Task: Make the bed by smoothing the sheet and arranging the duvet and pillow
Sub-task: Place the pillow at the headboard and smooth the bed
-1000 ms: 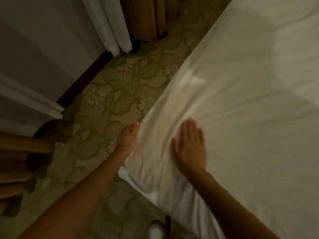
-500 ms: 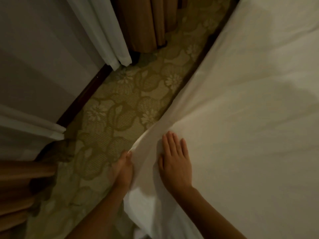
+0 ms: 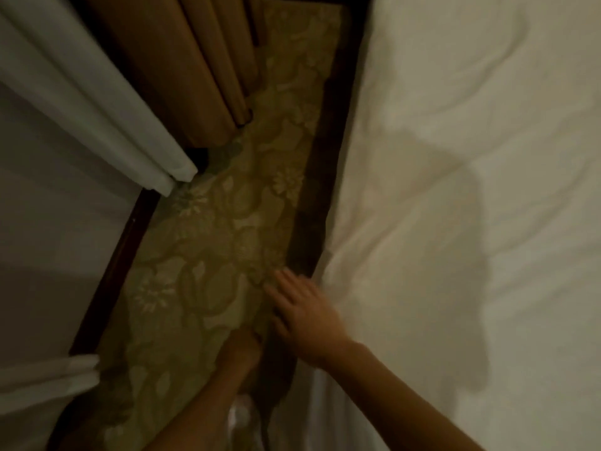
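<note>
The white sheet (image 3: pixel 455 222) covers the bed on the right, with soft creases running across it and its left edge hanging over the side. My right hand (image 3: pixel 305 315) is just off that edge, fingers straight and spread, over the dark strip of the bed base (image 3: pixel 312 222). My left hand (image 3: pixel 242 351) is lower, down beside the bed near the floor. It is dim and blurred, and its fingers are not clear. No duvet or pillow is in view.
A narrow strip of floral carpet (image 3: pixel 201 255) runs between the bed and the wall. White curtains (image 3: pixel 97 102) and brown curtains (image 3: pixel 195 60) hang at the upper left. A dark baseboard (image 3: pixel 113 278) lines the wall.
My right hand has slid off the top of the sheet to the bed's edge. My left hand has dropped lower beside the bed. The view has swung toward the curtains.
</note>
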{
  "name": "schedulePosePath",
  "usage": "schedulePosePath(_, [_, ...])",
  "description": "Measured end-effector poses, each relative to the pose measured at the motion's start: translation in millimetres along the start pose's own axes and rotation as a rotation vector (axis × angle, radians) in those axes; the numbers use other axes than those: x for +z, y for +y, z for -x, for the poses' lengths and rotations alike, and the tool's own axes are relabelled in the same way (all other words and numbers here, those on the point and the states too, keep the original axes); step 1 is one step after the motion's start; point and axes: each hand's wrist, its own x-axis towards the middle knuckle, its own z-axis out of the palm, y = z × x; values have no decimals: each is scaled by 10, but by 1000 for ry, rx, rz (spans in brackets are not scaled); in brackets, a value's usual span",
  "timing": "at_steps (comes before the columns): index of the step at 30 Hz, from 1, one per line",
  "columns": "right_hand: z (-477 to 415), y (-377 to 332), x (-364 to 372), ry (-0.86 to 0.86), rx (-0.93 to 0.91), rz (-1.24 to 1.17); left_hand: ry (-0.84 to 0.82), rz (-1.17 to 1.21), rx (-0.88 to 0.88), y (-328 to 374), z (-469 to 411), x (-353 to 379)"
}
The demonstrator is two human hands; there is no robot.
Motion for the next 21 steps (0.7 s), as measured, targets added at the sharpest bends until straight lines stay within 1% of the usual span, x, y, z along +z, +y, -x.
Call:
schedulePosePath(1, [-86,84,-89,162,104,-10,20,-6,71,177,-61,-165])
schedulePosePath(2, [-173,222,-195,334,269,-10,44,5,133,374,-116,-315])
schedulePosePath(3, [-236,433,-282,513,477,25,65,55,193,565,-151,-432])
schedulePosePath(4, [-255,677,-383,612,710,73,76,75,248,768,-129,-555])
schedulePosePath(5, [-226,927,-462,624,930,94,98,95,296,973,-92,-652])
schedulePosePath(6, [-226,1093,-490,550,1114,45,124,108,351,1125,-79,-759])
schedulePosePath(7, [-244,1184,-473,449,1219,-16,142,111,407,1241,-95,-829])
schedulePosePath(8, [-296,1187,-415,374,1220,-31,152,97,456,1334,-104,-892])
schedulePosePath(9, [-377,1125,-356,335,1129,-12,167,68,496,1396,-126,-955])
schedulePosePath(12, [-679,900,-252,250,611,89,265,-57,592,1559,-183,-1087])
schedulePosePath(13, [-729,879,-278,254,537,54,309,-84,634,1629,-181,-1118])
schedulePosePath(14, [-731,923,-344,316,550,-20,343,-92,674,1716,-192,-1140])
schedulePosePath(15, [-691,1007,-429,449,605,-77,364,-80,718,1816,-213,-1160])
schedulePosePath(16, [-599,1110,-487,612,724,-75,377,-65,776,1926,-228,-1178])
schedulePosePath(17, [-460,1246,-515,721,894,-49,394,-64,844,2047,-244,-1191])
schedulePosePath(18, [-298,1417,-530,744,1072,-25,424,-69,919,2188,-259,-1194])
schedulePosePath(20, [10,1785,-563,636,1365,-22,497,-68,1050,2518,-267,-1203])
schedulePosePath(21, [72,1973,-592,586,1458,-28,532,-74,1101,2699,-289,-1200])
